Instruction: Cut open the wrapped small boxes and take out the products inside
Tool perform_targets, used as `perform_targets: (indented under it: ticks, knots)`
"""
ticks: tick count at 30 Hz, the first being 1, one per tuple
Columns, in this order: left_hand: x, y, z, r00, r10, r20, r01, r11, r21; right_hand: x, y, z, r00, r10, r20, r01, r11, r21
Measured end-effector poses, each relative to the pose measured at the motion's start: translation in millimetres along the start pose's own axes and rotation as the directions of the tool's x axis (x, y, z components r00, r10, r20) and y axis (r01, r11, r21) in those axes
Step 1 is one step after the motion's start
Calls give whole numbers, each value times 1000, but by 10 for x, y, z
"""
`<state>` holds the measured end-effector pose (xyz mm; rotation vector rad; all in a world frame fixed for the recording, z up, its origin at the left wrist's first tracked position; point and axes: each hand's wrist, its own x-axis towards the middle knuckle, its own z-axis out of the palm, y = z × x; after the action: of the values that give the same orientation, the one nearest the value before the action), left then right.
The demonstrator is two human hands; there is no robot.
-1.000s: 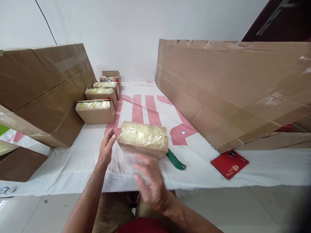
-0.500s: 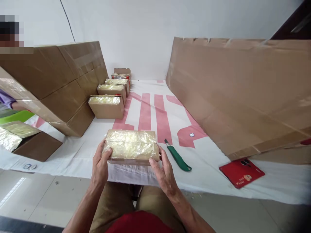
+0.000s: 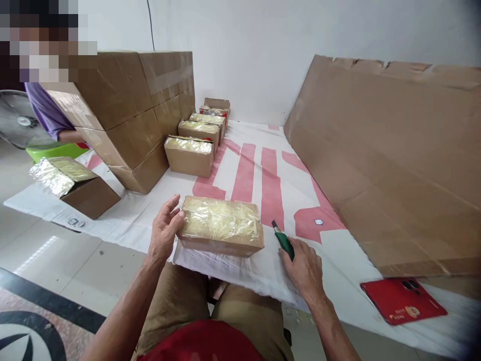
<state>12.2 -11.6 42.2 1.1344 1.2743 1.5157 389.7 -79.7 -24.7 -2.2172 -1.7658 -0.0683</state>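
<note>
A small cardboard box (image 3: 220, 220), its top covered with clear tape, sits at the table's front edge. At its left end is my left hand (image 3: 165, 228), fingers apart and the thumb by the box's corner; whether it touches is hard to tell. To the right of the box, my right hand (image 3: 304, 265) is closed around the green handle of a utility knife (image 3: 284, 243). The blade end points away from me, up and left, and the palm hides the rear of the handle.
Stacked large cartons (image 3: 131, 110) stand at left, with a row of small boxes (image 3: 190, 155) beside them. Another taped box (image 3: 92, 195) lies front left. A large cardboard sheet (image 3: 387, 165) leans at right, above a red phone (image 3: 404, 301). A co-worker's purple sleeve (image 3: 47, 110) shows far left.
My right hand has left the box and moved right, taking hold of the utility knife. My left hand has loosened from the box's left end. The view has turned left.
</note>
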Motion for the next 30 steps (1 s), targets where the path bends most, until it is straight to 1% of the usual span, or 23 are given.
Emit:
perform_targets:
  ticks: [3,5,6,8,10,11,13,14,16,17,19,21,22,23,24,26,28,30]
  knots:
    - [27,1,62,996,0,88,-3,999,39,7,4,88,1000,-15,18,16,996,-91]
    - [25,-13,94,993,-15,117,5,997,80,25,25,121,999,-33,2,33,997,-69]
    - [22,-21,103,992,-29,121,18,995,94,35,50,126,999,-44,-15,43,999,-29]
    - [16,-34,112,990,-59,128,47,994,97,51,116,104,997,-44,-66,51,993,110]
    - [11,-38,112,989,-69,129,57,994,94,55,173,27,995,30,-96,-2,958,287]
    - [11,-38,112,989,-71,129,59,994,93,52,186,-35,992,95,-80,-59,927,370]
    - [11,-36,112,989,-76,126,66,995,81,47,160,-203,975,221,-1,-190,839,509]
    - [13,-36,112,989,-78,124,69,995,70,47,117,-306,965,259,39,-235,789,567]
    - [15,-43,112,990,-82,117,77,996,45,64,-27,-540,962,260,88,-252,707,660]
    - [16,-49,112,990,-83,114,79,996,34,82,-126,-666,969,230,91,-228,686,691]
    - [14,-64,113,990,-83,113,82,996,17,141,-365,-918,991,116,67,-129,692,710]
    - [10,-79,116,990,-84,112,84,996,1,223,-649,-1141,997,-78,21,43,729,683]
    - [8,-86,118,990,-85,113,86,996,-6,270,-800,-1229,981,-193,4,143,739,659]
    - [8,-92,120,990,-85,112,87,996,-14,319,-953,-1295,953,-304,-8,240,736,632]
    - [7,-98,123,990,-87,112,90,996,-22,371,-1104,-1338,914,-406,-13,331,725,604]
    - [9,-111,125,989,-90,114,94,995,-39,476,-1383,-1354,823,-568,-7,483,692,536]
    - [12,-123,124,989,-93,117,100,994,-51,575,-1615,-1300,740,-673,5,602,666,440]
    - [14,-133,119,988,-96,119,104,993,-59,657,-1792,-1221,687,-725,40,678,660,324]
